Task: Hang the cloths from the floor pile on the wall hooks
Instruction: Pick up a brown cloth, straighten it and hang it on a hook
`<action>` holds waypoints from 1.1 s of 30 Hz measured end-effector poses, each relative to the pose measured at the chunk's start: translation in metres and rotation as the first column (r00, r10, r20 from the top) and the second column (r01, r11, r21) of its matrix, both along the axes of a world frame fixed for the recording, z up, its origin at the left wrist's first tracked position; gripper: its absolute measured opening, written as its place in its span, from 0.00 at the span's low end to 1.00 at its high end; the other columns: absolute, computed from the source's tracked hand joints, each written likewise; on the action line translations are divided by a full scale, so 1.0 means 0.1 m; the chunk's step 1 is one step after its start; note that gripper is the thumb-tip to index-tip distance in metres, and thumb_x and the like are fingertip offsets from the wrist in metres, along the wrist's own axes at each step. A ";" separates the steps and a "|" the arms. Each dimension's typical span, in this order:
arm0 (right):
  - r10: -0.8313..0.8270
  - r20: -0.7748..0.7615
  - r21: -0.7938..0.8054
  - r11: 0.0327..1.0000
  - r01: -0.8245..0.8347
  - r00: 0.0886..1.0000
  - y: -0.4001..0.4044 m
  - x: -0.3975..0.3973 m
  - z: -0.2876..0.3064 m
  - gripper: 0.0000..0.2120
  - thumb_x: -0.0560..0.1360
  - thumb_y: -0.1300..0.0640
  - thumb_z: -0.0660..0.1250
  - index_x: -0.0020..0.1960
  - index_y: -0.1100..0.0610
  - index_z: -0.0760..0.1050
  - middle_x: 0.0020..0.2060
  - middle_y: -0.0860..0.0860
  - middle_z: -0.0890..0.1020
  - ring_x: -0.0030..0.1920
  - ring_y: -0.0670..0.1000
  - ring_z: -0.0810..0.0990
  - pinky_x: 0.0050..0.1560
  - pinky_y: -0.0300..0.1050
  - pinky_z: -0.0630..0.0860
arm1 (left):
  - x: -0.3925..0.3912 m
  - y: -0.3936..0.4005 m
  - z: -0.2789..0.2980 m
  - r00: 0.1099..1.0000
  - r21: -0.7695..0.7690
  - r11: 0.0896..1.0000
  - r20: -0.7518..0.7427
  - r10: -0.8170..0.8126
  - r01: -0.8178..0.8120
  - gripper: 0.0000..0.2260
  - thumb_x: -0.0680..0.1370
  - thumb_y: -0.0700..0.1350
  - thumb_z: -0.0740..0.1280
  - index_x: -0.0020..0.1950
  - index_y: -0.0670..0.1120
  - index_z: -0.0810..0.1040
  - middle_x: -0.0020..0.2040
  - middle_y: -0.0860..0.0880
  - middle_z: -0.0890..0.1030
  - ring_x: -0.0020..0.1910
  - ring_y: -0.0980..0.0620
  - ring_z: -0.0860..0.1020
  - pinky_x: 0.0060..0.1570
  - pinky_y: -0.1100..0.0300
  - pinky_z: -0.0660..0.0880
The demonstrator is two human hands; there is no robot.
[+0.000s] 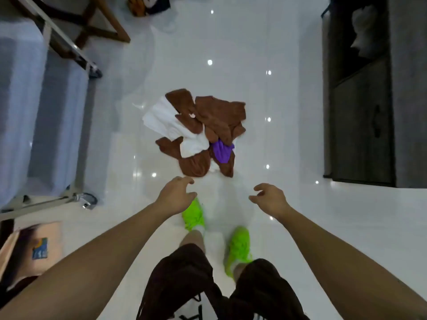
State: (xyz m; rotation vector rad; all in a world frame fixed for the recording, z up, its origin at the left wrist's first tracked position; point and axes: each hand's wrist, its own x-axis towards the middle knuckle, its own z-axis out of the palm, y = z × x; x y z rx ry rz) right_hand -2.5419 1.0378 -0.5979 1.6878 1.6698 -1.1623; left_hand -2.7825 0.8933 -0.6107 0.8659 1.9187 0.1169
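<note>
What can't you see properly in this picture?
- Wall hooks: none show in the head view; it looks down at the floor.
- Cloth pile: the brown cloths overlap, so their number is unclear. The purple cloth is partly tucked under them.
- Dark cabinet: cut off by the right edge.
- Left hand and right hand: both empty, slightly blurred.

The glossy white floor carries a pile of brown, white and purple cloths.
</note>
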 end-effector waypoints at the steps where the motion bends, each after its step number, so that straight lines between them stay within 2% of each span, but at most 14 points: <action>1: -0.007 0.013 -0.025 1.000 0.007 1.000 0.02 -0.01 -0.16 0.20 0.74 0.52 0.73 0.64 0.56 0.78 0.52 0.54 0.83 0.52 0.53 0.81 0.58 0.43 0.74 | 0.02 0.02 -0.14 1.000 -0.023 1.000 0.020 0.019 -0.018 0.20 0.79 0.49 0.69 0.70 0.47 0.74 0.66 0.43 0.75 0.65 0.44 0.74 0.60 0.58 0.68; 3: 0.010 0.038 -0.064 0.998 -0.007 0.999 0.07 -0.02 -0.52 0.20 0.74 0.53 0.73 0.63 0.57 0.79 0.54 0.54 0.84 0.53 0.53 0.80 0.60 0.43 0.73 | 0.10 0.04 -0.45 0.997 -0.065 0.997 0.054 0.052 -0.048 0.20 0.78 0.48 0.70 0.69 0.47 0.75 0.65 0.42 0.76 0.64 0.43 0.75 0.61 0.57 0.70; 5: 0.061 0.055 -0.105 0.993 -0.055 0.997 0.13 -0.03 -0.92 0.20 0.74 0.53 0.72 0.64 0.57 0.79 0.58 0.53 0.83 0.58 0.54 0.80 0.60 0.42 0.71 | 0.18 0.05 -0.80 0.994 -0.109 0.992 0.078 0.072 -0.063 0.20 0.77 0.48 0.70 0.69 0.47 0.76 0.64 0.42 0.77 0.62 0.42 0.76 0.62 0.54 0.71; 8: 0.114 0.070 -0.176 0.979 -0.101 0.991 0.25 -0.06 -1.61 0.20 0.75 0.53 0.71 0.66 0.56 0.78 0.60 0.53 0.82 0.62 0.53 0.78 0.54 0.37 0.67 | 0.31 0.06 -1.36 0.989 -0.161 0.981 0.085 0.125 -0.110 0.20 0.77 0.47 0.71 0.68 0.46 0.76 0.63 0.41 0.77 0.61 0.41 0.77 0.61 0.53 0.72; 12: 0.149 0.060 -0.198 0.971 -0.134 0.987 0.50 -0.09 -2.69 0.18 0.74 0.53 0.73 0.62 0.56 0.79 0.57 0.54 0.83 0.58 0.53 0.80 0.49 0.34 0.66 | 0.48 0.07 -2.15 0.972 -0.212 0.953 0.047 0.231 -0.216 0.19 0.77 0.47 0.71 0.67 0.46 0.77 0.62 0.41 0.78 0.60 0.41 0.78 0.61 0.51 0.72; 14: 0.161 0.039 -0.177 0.972 -0.152 0.986 0.60 -0.10 -3.28 0.16 0.73 0.53 0.74 0.59 0.56 0.81 0.54 0.55 0.84 0.54 0.54 0.81 0.54 0.37 0.70 | 0.60 0.06 -2.58 0.970 -0.242 0.945 0.044 0.240 -0.223 0.19 0.77 0.48 0.71 0.67 0.48 0.77 0.62 0.42 0.77 0.59 0.41 0.77 0.61 0.52 0.73; 16: 0.130 0.024 -0.182 0.976 -0.124 0.991 0.68 -0.09 -3.85 0.14 0.73 0.54 0.74 0.56 0.56 0.82 0.52 0.57 0.84 0.48 0.55 0.81 0.60 0.46 0.76 | 0.73 0.05 -3.00 0.972 -0.266 0.941 0.048 0.229 -0.208 0.19 0.77 0.49 0.70 0.67 0.49 0.76 0.62 0.43 0.77 0.58 0.42 0.78 0.59 0.53 0.73; 18: 0.040 0.037 -0.212 0.977 -0.031 0.998 0.72 -0.05 -4.36 0.08 0.73 0.56 0.72 0.50 0.57 0.82 0.49 0.59 0.85 0.45 0.59 0.83 0.55 0.56 0.81 | 0.88 0.05 -3.36 0.967 -0.279 0.934 0.054 0.248 -0.224 0.19 0.77 0.50 0.70 0.68 0.50 0.76 0.62 0.44 0.78 0.57 0.44 0.78 0.58 0.55 0.73; 21: -0.141 0.105 -0.210 0.965 0.160 0.984 0.77 0.04 -4.97 0.06 0.75 0.61 0.66 0.48 0.59 0.81 0.47 0.61 0.84 0.43 0.62 0.85 0.47 0.58 0.84 | 1.14 0.09 -3.77 0.961 -0.279 0.931 0.076 0.264 -0.234 0.18 0.78 0.49 0.70 0.68 0.49 0.76 0.62 0.45 0.78 0.56 0.45 0.78 0.57 0.57 0.72; 24: -0.397 0.062 -0.248 0.882 0.399 0.916 0.77 0.03 -5.32 0.05 0.77 0.62 0.66 0.50 0.55 0.77 0.49 0.57 0.80 0.46 0.57 0.80 0.41 0.50 0.82 | 1.35 0.13 -4.02 0.953 -0.276 0.927 0.095 0.288 -0.253 0.17 0.78 0.47 0.70 0.66 0.48 0.77 0.60 0.46 0.78 0.55 0.45 0.79 0.57 0.56 0.72; 26: -0.567 0.040 -0.300 0.778 0.552 0.822 0.78 0.01 -5.45 0.09 0.78 0.61 0.69 0.58 0.56 0.76 0.50 0.56 0.79 0.47 0.54 0.79 0.40 0.46 0.80 | 1.45 0.16 -4.11 0.941 -0.282 0.916 0.099 0.324 -0.286 0.16 0.77 0.46 0.71 0.65 0.48 0.78 0.59 0.45 0.79 0.56 0.45 0.78 0.59 0.56 0.72; 28: -0.663 0.014 -0.331 0.703 0.629 0.749 0.78 -0.01 -5.51 0.13 0.76 0.61 0.72 0.59 0.59 0.76 0.49 0.58 0.82 0.45 0.54 0.82 0.37 0.45 0.81 | 1.50 0.16 -4.15 0.932 -0.289 0.907 0.103 0.348 -0.306 0.16 0.78 0.45 0.71 0.65 0.48 0.78 0.58 0.45 0.79 0.56 0.45 0.78 0.60 0.55 0.72; 30: -0.641 -0.017 -0.315 0.732 0.604 0.768 0.77 -0.02 -5.48 0.09 0.73 0.62 0.75 0.49 0.58 0.76 0.42 0.59 0.82 0.35 0.52 0.80 0.32 0.42 0.80 | 1.52 0.18 -4.11 0.933 -0.294 0.908 0.114 0.342 -0.297 0.15 0.78 0.46 0.71 0.65 0.48 0.78 0.58 0.46 0.78 0.56 0.46 0.78 0.60 0.56 0.72; 33: -0.535 -0.058 -0.293 0.816 0.498 0.843 0.74 0.00 -5.24 0.14 0.72 0.62 0.76 0.38 0.55 0.71 0.32 0.55 0.78 0.26 0.47 0.76 0.32 0.42 0.79 | 1.48 0.25 -3.94 0.945 -0.312 0.917 0.130 0.299 -0.248 0.16 0.79 0.47 0.69 0.66 0.49 0.77 0.61 0.47 0.78 0.57 0.47 0.77 0.59 0.59 0.72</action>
